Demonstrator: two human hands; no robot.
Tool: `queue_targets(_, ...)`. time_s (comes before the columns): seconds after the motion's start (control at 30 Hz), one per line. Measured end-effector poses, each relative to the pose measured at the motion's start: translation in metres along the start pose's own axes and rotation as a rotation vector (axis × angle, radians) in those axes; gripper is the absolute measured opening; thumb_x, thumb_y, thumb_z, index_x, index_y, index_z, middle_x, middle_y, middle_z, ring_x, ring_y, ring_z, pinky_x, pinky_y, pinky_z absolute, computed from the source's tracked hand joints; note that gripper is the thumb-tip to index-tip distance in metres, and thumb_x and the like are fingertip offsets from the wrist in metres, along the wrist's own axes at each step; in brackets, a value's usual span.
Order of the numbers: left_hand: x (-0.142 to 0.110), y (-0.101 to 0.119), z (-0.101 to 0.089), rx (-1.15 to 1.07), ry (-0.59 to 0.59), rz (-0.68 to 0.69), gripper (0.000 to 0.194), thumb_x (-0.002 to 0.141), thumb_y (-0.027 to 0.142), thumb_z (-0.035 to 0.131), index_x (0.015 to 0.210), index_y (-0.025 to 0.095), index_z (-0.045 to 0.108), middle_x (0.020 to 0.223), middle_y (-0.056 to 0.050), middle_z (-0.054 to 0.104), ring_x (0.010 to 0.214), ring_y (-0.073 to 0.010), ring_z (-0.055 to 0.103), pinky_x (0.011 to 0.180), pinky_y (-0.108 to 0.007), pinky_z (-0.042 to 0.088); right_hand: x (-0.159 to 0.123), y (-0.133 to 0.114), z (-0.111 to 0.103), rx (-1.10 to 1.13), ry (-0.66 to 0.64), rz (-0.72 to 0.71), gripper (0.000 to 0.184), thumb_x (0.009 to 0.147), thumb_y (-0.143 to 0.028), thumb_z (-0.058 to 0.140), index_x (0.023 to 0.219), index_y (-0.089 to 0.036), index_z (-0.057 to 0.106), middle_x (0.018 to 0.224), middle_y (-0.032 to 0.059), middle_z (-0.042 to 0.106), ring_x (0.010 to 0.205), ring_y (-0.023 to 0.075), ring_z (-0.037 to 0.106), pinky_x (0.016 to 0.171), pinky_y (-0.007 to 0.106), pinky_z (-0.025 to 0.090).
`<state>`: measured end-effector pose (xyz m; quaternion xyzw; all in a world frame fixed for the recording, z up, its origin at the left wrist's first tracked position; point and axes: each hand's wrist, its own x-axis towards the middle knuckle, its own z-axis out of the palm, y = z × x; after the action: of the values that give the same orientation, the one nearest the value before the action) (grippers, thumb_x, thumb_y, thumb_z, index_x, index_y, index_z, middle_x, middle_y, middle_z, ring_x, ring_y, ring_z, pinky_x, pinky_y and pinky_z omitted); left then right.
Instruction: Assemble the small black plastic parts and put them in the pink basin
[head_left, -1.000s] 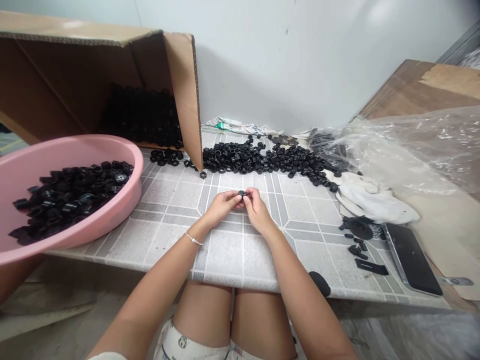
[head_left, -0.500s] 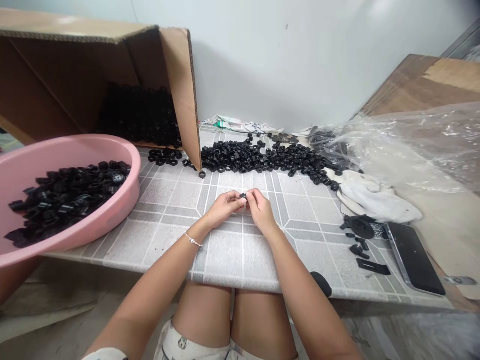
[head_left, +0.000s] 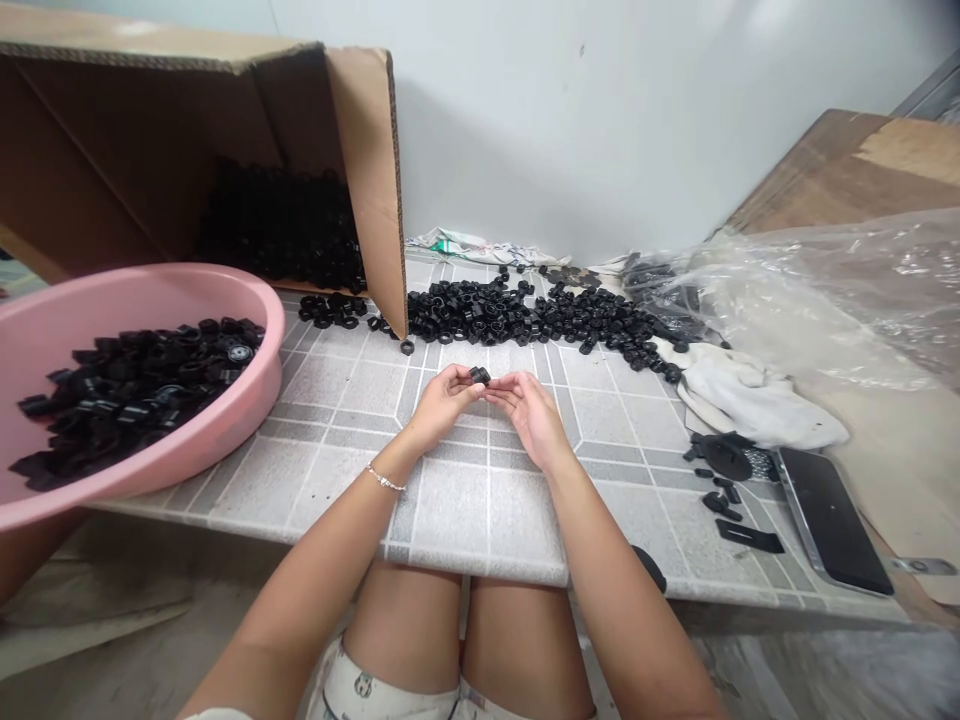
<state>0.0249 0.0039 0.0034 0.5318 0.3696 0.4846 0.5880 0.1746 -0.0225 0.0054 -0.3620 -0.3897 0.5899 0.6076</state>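
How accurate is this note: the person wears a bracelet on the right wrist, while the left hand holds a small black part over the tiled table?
Not quite: the bracelet is on the person's left wrist, not the right, as the head view shows. The rest stands: the left hand holds a small black part over the tiled table.

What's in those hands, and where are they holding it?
The left hand pinches a small black plastic part at its edge with the fingertips. The right hand reaches close; touching it or not, I can't tell.
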Motion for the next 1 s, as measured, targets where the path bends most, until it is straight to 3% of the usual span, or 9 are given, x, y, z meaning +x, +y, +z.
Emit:
queue_targets(0.1,0.000,0.001,-0.001,0.018,-0.016,0.012,0.034,0.071,0.036,0.073,0.089,0.015,0.053,0.088,-0.002,0.061,0.087,-0.0144,0.059,0.086,-0.031,0.045,-0.001,-0.001,0.000,-0.003,-0.020,0.027,0.034,0.078,-0.052,0.066,0.092,-0.022,0.068,0.090,0.0038,0.071,0.089,0.0192,0.067,0.093,0.039,0.050)
queue_targets(0.23,-0.001,0.003,-0.002,0.040,-0.031,0.013,0.031,0.074,0.036,0.070,0.088,0.015,0.051,0.087,-0.002,0.060,0.086,-0.0146,0.060,0.085,-0.031,0.046,-0.002,-0.002,0.001,-0.003,-0.005,0.046,0.040,0.081,-0.057,0.059,0.071,-0.019,0.066,0.087,0.0073,0.071,0.092,0.0219,0.067,0.094,0.042,0.050)
queue_targets(0.4,0.001,-0.002,-0.003,0.091,-0.049,0.031,0.030,0.073,0.035,0.071,0.086,0.016,0.052,0.090,-0.003,0.062,0.090,-0.0163,0.061,0.088,-0.033,0.045,-0.002,-0.002,0.002,-0.015,-0.001,0.066,0.034,0.078,-0.048,0.066,0.100,-0.022,0.068,0.087,0.0032,0.071,0.090,0.0190,0.067,0.095,0.040,0.049)
queue_targets(0.53,0.003,-0.005,-0.005,0.076,0.000,0.009,0.033,0.071,0.036,0.072,0.088,0.015,0.052,0.088,-0.003,0.062,0.087,-0.0166,0.062,0.088,-0.035,0.046,-0.001,-0.001,-0.002,-0.019,-0.003,0.103,0.033,0.079,-0.052,0.064,0.076,-0.019,0.067,0.087,0.0074,0.071,0.095,0.0220,0.066,0.096,0.041,0.048)
queue_targets(0.6,0.002,-0.002,-0.004,0.066,-0.019,-0.016,0.034,0.072,0.037,0.072,0.089,0.015,0.053,0.088,-0.004,0.062,0.086,-0.0166,0.062,0.087,-0.035,0.047,0.000,0.001,-0.004,-0.048,0.010,0.080,0.033,0.079,-0.053,0.062,0.081,-0.020,0.064,0.084,0.0058,0.070,0.090,0.0213,0.066,0.093,0.041,0.050)
queue_targets(0.73,-0.003,0.006,0.000,0.099,-0.163,-0.055,0.038,0.075,0.044,0.068,0.094,0.013,0.059,0.091,-0.007,0.065,0.081,-0.0165,0.062,0.081,-0.033,0.048,-0.002,0.003,-0.003,-0.384,-0.015,-0.083,0.033,0.082,-0.051,0.058,0.101,-0.025,0.060,0.090,0.0028,0.066,0.082,0.0193,0.063,0.085,0.038,0.049)
queue_targets(0.87,-0.006,0.010,0.001,0.129,-0.237,-0.102,0.040,0.076,0.051,0.065,0.084,0.012,0.061,0.075,-0.004,0.063,0.070,-0.0150,0.060,0.074,-0.031,0.049,-0.007,-0.001,-0.002,-0.813,-0.044,-0.272,0.025,0.089,-0.047,0.048,0.089,-0.024,0.057,0.087,0.0037,0.060,0.084,0.0212,0.056,0.082,0.036,0.043)
queue_targets(1.0,-0.009,0.011,0.002,0.195,-0.286,-0.143,0.041,0.080,0.054,0.059,0.076,0.013,0.058,0.071,-0.004,0.061,0.067,-0.0146,0.058,0.071,-0.031,0.049,-0.011,-0.001,-0.002,-0.940,-0.073,-0.224,0.025,0.093,-0.043,0.038,0.078,-0.025,0.047,0.070,0.0000,0.052,0.068,0.0197,0.050,0.071,0.033,0.039)
